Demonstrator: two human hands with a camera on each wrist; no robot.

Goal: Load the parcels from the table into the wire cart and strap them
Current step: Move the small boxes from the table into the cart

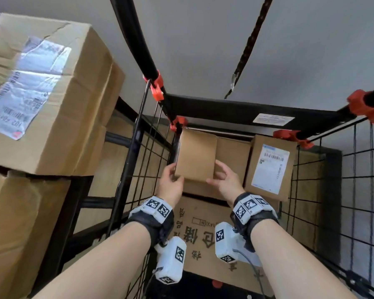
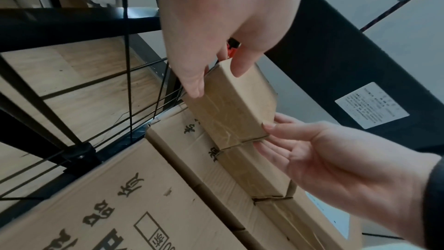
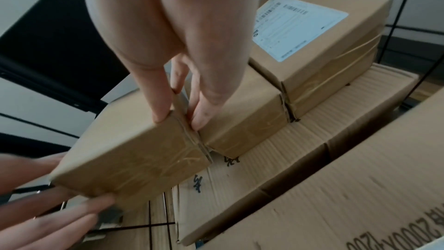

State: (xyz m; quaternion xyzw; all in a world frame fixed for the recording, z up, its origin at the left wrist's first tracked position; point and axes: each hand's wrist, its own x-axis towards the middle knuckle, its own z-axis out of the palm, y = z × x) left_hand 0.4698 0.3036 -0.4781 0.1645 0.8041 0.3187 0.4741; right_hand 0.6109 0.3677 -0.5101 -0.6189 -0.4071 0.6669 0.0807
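A small plain brown parcel [image 1: 195,155] [image 2: 230,105] [image 3: 134,159] is held tilted inside the wire cart [image 1: 225,111], at its far left corner. My left hand [image 1: 173,172] [image 2: 216,83] grips its left edge. My right hand [image 1: 216,172] [image 3: 180,121] pinches its right edge, thumb on top and fingers in the gap beside a second plain parcel [image 1: 232,156] [image 3: 242,119]. Further right sits a parcel with a white label [image 1: 270,167] [image 3: 312,31]. All rest over large printed cartons [image 1: 203,234] [image 2: 120,206]. A dark strap with a metal hook [image 1: 233,80] hangs above the cart.
Big taped cartons [image 1: 41,93] are stacked on a black rack to the left of the cart. Wire mesh walls [image 1: 354,190] close in both sides. Orange clips [image 1: 157,87] join the cart's black frame bars. The handle bar with a white sticker [image 1: 272,119] crosses the far end.
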